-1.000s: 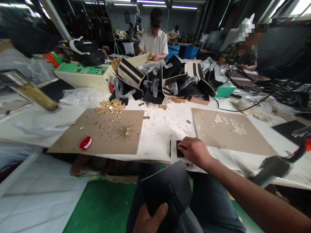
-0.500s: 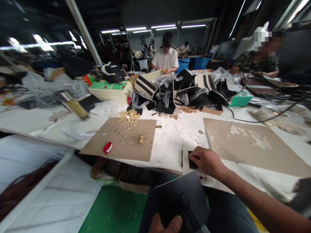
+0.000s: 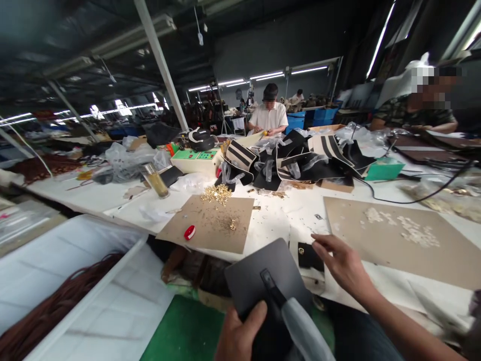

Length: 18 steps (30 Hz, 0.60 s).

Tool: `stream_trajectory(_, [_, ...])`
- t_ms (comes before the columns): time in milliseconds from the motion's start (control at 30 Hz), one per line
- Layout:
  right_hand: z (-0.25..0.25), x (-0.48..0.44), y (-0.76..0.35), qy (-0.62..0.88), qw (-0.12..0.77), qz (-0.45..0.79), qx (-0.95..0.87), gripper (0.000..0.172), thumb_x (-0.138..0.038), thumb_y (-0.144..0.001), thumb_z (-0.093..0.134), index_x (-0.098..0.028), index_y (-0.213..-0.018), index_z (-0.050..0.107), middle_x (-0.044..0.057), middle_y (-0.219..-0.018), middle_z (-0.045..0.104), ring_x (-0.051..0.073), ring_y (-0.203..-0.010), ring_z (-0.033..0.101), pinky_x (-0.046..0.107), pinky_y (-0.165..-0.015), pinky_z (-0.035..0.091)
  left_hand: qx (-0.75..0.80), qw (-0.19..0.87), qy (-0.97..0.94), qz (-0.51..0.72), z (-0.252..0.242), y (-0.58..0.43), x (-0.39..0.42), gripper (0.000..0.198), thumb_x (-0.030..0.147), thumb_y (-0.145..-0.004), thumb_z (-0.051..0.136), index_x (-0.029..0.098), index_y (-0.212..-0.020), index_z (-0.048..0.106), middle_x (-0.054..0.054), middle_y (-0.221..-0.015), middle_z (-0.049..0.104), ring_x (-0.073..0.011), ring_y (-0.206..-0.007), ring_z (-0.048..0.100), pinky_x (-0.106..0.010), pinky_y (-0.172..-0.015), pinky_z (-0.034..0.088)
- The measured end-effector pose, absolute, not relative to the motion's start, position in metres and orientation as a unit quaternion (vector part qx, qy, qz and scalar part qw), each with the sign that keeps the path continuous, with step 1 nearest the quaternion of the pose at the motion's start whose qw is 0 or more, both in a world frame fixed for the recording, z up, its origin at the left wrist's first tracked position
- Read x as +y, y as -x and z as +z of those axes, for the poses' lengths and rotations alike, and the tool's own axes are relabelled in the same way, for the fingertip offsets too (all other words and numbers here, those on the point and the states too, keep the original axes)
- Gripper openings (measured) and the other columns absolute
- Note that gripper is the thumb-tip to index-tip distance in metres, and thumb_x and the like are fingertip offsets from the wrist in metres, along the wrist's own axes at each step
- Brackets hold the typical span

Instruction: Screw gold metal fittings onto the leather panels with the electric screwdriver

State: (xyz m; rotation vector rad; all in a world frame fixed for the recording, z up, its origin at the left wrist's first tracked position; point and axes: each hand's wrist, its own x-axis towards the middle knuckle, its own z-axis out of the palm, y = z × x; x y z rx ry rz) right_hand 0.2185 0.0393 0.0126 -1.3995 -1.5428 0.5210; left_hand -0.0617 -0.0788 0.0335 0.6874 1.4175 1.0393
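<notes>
Beyond black panel: cardboard; gold fittings

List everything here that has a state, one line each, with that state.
left hand, shut on the grey panel.
grey panel, held up, off the table.
right hand, open, fingers spread by the black piece.
black piece, flat on the table, gold fitting up.
gold fittings, heaped loose on the brown board.
red roll, lying on the brown board.
</notes>
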Motion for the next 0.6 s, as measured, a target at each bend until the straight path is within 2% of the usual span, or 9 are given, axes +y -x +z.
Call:
stream_trajectory(100, [0.059,0.002,-0.214,0.54,0.53,0.193,-0.625,0.032,-0.054,-0.099,0.064,-0.027,-0.109,0.078,0.01,-0.106,0.076,0.028,-0.096,0.072,0.042,-0.083,0.06,0.611,0.54,-0.35,0.461,0.053,0.055,-0.073,0.07,0.071,-0.073,0.084,0.013,-0.112,0.08,-0.015,-0.111,0.083,-0.0389,-0.109,0.076,-0.041,-0.096,0.059])
stream_trajectory(167, [0.086,-0.023,-0.206,0.495,0.51,0.208,-0.672,0.026,-0.049,-0.101,0.065,-0.03,-0.111,0.078,0.01,-0.109,0.076,0.029,-0.101,0.072,0.042,-0.082,0.061,0.607,0.5,-0.403,0.468,0.061,0.046,-0.07,0.068,0.07,-0.076,0.082,0.013,-0.112,0.081,-0.014,-0.117,0.082,-0.0388,-0.117,0.073,-0.039,-0.102,0.057])
stream_trajectory(233, [0.1,-0.045,-0.195,0.458,0.463,0.22,-0.727,0.03,-0.049,-0.1,0.068,-0.031,-0.122,0.077,0.012,-0.115,0.075,0.031,-0.104,0.072,0.044,-0.085,0.063,0.595,0.478,-0.445,0.468,0.063,0.033,-0.072,0.065,0.069,-0.079,0.079,0.014,-0.114,0.081,-0.014,-0.12,0.082,-0.0391,-0.122,0.071,-0.038,-0.106,0.056])
stream_trajectory(300, [0.098,-0.06,-0.184,0.446,0.426,0.207,-0.759,0.05,-0.057,-0.093,0.075,-0.031,-0.136,0.072,0.013,-0.122,0.075,0.034,-0.105,0.073,0.049,-0.088,0.063,0.587,0.457,-0.472,0.473,0.058,0.019,-0.077,0.06,0.066,-0.084,0.076,0.015,-0.115,0.081,-0.015,-0.121,0.081,-0.0397,-0.124,0.069,-0.039,-0.108,0.055])
stream_trajectory(367, [0.082,-0.07,-0.173,0.451,0.424,0.184,-0.763,0.078,-0.068,-0.081,0.082,-0.032,-0.147,0.064,0.015,-0.13,0.073,0.039,-0.109,0.073,0.055,-0.091,0.063,0.583,0.433,-0.495,0.477,0.048,0.003,-0.085,0.054,0.063,-0.087,0.074,0.018,-0.115,0.082,-0.016,-0.12,0.081,-0.041,-0.128,0.067,-0.04,-0.109,0.054])
stream_trajectory(433, [0.064,-0.076,-0.165,0.457,0.443,0.17,-0.752,0.103,-0.074,-0.07,0.087,-0.033,-0.158,0.053,0.017,-0.139,0.068,0.043,-0.116,0.071,0.058,-0.095,0.062,0.577,0.422,-0.522,0.464,0.037,-0.013,-0.094,0.048,0.058,-0.084,0.078,0.022,-0.115,0.082,-0.016,-0.122,0.08,-0.043,-0.132,0.064,-0.042,-0.112,0.053])
stream_trajectory(467, [0.056,-0.078,-0.163,0.462,0.456,0.167,-0.743,0.108,-0.074,-0.068,0.088,-0.033,-0.16,0.049,0.017,-0.143,0.066,0.043,-0.119,0.069,0.058,-0.097,0.062,0.572,0.423,-0.537,0.453,0.031,-0.021,-0.099,0.047,0.054,-0.08,0.082,0.024,-0.116,0.082,-0.016,-0.125,0.078,-0.044,-0.133,0.063,-0.043,-0.112,0.052])
stream_trajectory(533, [0.048,-0.081,-0.163,0.471,0.474,0.179,-0.722,0.096,-0.066,-0.077,0.086,-0.032,-0.159,0.049,0.016,-0.145,0.065,0.042,-0.123,0.067,0.057,-0.101,0.06,0.565,0.427,-0.561,0.429,0.024,-0.035,-0.107,0.055,0.045,-0.071,0.089,0.024,-0.121,0.081,-0.017,-0.135,0.073,-0.0468,-0.134,0.061,-0.046,-0.115,0.05])
stream_trajectory(600, [0.049,-0.079,-0.172,0.47,0.482,0.234,-0.702,0.063,-0.052,-0.092,0.074,-0.03,-0.149,0.06,0.013,-0.14,0.068,0.037,-0.122,0.068,0.053,-0.103,0.058,0.575,0.412,-0.579,0.407,0.02,-0.043,-0.111,0.069,0.037,-0.067,0.091,0.018,-0.132,0.075,-0.022,-0.147,0.065,-0.0492,-0.14,0.055,-0.049,-0.12,0.044])
